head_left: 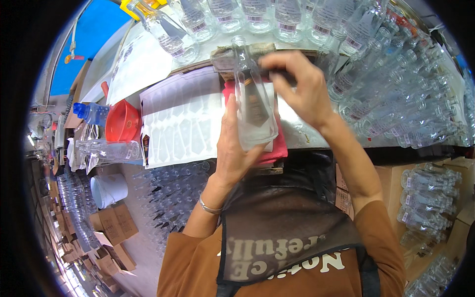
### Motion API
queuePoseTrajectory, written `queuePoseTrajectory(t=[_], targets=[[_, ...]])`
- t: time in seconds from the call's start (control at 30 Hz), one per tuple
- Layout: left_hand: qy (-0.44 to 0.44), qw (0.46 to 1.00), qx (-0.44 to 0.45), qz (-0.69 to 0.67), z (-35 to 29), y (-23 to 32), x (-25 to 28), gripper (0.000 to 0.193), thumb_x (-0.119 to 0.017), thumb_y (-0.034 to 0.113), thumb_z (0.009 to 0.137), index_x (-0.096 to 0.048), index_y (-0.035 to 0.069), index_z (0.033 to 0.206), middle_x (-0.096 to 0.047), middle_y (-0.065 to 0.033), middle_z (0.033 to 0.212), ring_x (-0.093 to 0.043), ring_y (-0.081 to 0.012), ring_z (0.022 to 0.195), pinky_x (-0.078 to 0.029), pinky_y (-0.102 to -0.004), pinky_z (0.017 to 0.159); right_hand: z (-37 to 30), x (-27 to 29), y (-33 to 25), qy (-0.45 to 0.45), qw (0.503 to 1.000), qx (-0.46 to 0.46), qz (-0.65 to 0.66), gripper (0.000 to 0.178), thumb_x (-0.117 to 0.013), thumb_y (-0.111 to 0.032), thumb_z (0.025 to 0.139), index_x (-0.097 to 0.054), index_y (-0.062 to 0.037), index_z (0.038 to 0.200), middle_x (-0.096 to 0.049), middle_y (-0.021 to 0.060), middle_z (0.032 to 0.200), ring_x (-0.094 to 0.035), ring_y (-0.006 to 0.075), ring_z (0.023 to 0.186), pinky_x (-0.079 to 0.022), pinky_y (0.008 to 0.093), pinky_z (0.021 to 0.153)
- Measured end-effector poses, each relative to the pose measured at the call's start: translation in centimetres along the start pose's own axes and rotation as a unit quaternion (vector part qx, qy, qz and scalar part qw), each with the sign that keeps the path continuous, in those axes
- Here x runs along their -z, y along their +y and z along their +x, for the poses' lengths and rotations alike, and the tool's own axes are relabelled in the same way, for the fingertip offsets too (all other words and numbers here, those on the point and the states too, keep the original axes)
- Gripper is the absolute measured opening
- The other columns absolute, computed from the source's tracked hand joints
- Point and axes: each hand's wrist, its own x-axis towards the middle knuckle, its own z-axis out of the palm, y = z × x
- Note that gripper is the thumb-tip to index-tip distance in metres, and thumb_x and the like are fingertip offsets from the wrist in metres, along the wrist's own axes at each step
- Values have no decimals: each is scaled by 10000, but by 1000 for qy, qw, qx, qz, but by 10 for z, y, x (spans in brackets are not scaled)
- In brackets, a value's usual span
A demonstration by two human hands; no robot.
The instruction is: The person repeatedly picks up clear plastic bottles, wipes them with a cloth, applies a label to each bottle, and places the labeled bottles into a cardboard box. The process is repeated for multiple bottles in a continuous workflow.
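My left hand [231, 143] is wrapped round the lower part of a clear glass bottle [251, 106], holding it tilted with its neck pointing away from me. The bottle's neck lies by a folded greyish cloth [222, 58] at the table's far ledge. Just right of the bottle, my right hand [302, 81] is raised, fingers curled and partly blurred. A dark patch shows between its thumb and fingers; I cannot make out what it is. Beneath the bottle is a red cloth [281, 141]. Left of it lies a sheet of clear labels [185, 116].
Labelled glass bottles [289, 24] line the table's back; many more [396, 99] crowd the right. On the left are a red bowl [122, 121], a blue-capped bottle [91, 113] and a lying bottle [111, 150]. A white bucket [109, 190] and cartons [116, 225] stand lower left.
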Motion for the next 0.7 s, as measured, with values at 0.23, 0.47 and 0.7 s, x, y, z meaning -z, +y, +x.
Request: queuePoseTrajectory(t=[0.23, 0.47, 0.7], targets=[[23, 993, 12, -114, -1, 0, -3, 1084, -831, 6, 738, -142, -30, 1574, -373, -253, 1536, -471, -350, 1362, -422, -423, 1102, -77, 43, -62, -114, 945, -266, 153, 246, -555, -29, 956, -672, 19, 1166, -706, 102, 1058, -651, 187, 1002, -511, 336, 883], [58, 935, 94, -336, 5, 19, -2, 985, -759, 44, 839, -122, -6, 1589, -392, -203, 1523, -465, -286, 1356, -426, -394, 1088, -70, 13, -25, -211, 823, -406, 337, 495, -452, -398, 1084, -660, 20, 1247, -648, 38, 789, -533, 85, 680, -447, 242, 680], [19, 996, 83, -28, -11, 3, 0, 822, -783, 60, 824, -356, -11, 1523, -466, -197, 1481, -495, -313, 1335, -430, -401, 1084, -76, 8, -44, -177, 959, -221, 2, 341, -658, -160, 963, -629, 40, 1237, -690, 109, 878, -555, 158, 558, -470, 316, 574]])
